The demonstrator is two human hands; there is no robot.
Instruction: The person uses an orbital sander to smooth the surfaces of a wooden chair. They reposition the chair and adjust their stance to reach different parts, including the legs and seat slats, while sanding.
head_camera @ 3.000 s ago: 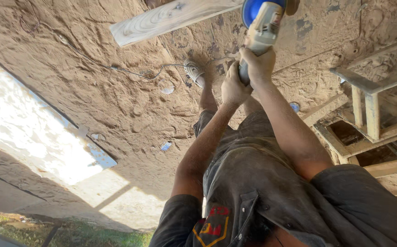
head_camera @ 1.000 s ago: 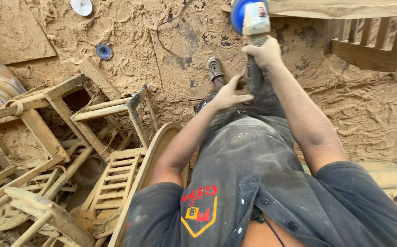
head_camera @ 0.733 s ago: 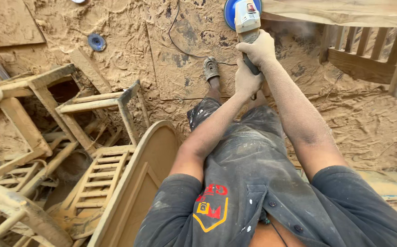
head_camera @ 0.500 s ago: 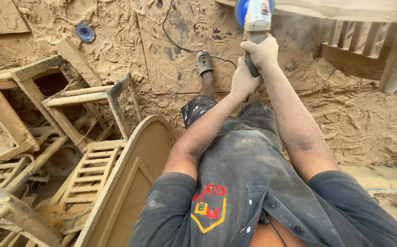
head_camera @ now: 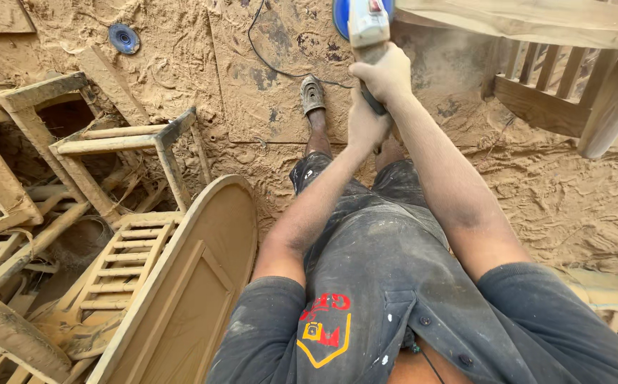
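Since half a second ago little has shifted: the right hand and left hand stay wrapped around the blue angle grinder, its disc against the wooden chair frame at the top edge, above the sawdust floor.

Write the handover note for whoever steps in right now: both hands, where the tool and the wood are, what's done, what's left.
Right hand: closed around the body of the blue and white power sander, held out in front at the top of the view.
Left hand: closed on the sander's dark handle just below the right hand.
The sander sits against the edge of the pale wooden chair piece at top right; its black cord trails over the sawdust-covered floor.
Done: cannot be judged from here; sawdust is everywhere.
Left: stacked wooden frames and an arched wooden panel lie at the left; a spare blue disc lies on the floor.
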